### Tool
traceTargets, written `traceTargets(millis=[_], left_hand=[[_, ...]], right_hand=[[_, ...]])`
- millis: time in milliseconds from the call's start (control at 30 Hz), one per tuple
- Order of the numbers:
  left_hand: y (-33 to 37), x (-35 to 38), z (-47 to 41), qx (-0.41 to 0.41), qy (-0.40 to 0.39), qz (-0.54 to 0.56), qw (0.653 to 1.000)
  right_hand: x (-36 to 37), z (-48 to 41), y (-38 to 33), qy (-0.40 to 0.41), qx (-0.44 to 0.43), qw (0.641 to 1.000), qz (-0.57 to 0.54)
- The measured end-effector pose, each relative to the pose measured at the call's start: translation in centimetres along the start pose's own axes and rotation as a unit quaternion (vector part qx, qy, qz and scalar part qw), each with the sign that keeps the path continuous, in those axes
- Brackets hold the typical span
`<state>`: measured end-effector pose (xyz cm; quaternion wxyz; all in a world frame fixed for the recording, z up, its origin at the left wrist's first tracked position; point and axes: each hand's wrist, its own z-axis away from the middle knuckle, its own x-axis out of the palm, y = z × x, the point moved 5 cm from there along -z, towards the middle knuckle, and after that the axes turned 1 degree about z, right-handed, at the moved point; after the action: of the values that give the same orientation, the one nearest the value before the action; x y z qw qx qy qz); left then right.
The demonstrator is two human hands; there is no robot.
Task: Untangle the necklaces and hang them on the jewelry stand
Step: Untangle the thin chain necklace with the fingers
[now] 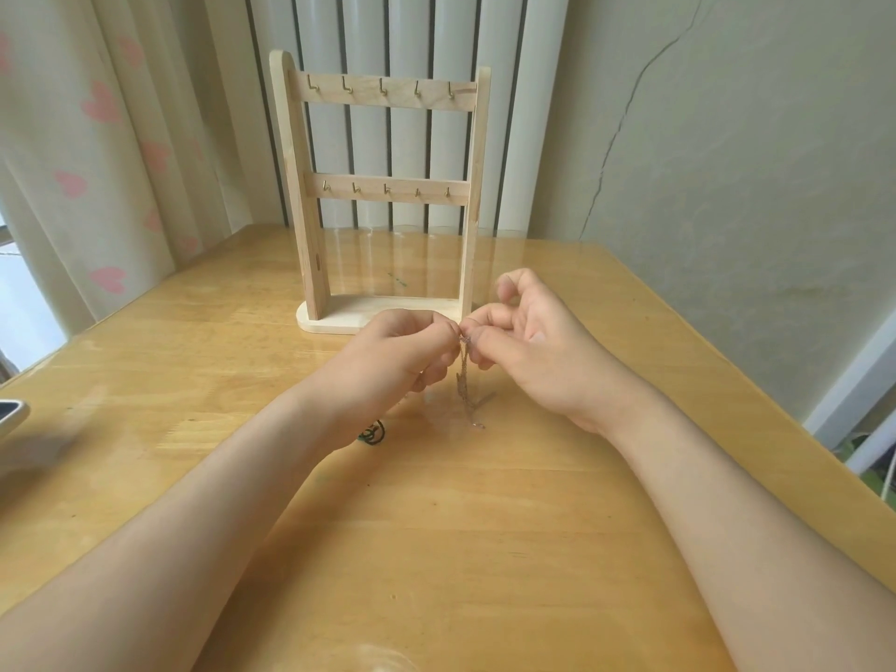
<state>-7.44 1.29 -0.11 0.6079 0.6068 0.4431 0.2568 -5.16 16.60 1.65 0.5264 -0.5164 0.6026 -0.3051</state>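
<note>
While the left hand (405, 354) pinches the chain (464, 380), the right hand (528, 346) pinches it too — both above the table (485, 526).

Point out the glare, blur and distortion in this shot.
Head view: soft daylight from the left, faint shadows; the glossy table shows glare behind the jewelry stand and at the bottom edge; the chain pinched between left hand and right hand is thin and smeared; the object at the left edge is blurred; the wide-angle lens bows the table's edges.
</note>
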Motion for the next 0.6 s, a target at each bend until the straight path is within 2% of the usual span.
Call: traceTargets(millis=[167, 333, 600], left_hand=[[-0.15, -0.12, -0.28, -0.017, 0.010, 0.037, 0.999], [-0.47, -0.36, -0.48, -0.027, 0.028, 0.049, 0.998], [-0.24, -0.57, -0.33, -0.011, 0.036, 0.024, 0.999]], right_hand=[[-0.09, -0.02, 0.01, 0.016, -0.010, 1.000, 0.015], [-0.37, 0.25, -0.83, 0.051, -0.059, 0.995, 0.062], [-0.28, 0.40, -0.92, 0.057, -0.071, 0.991, 0.097]])
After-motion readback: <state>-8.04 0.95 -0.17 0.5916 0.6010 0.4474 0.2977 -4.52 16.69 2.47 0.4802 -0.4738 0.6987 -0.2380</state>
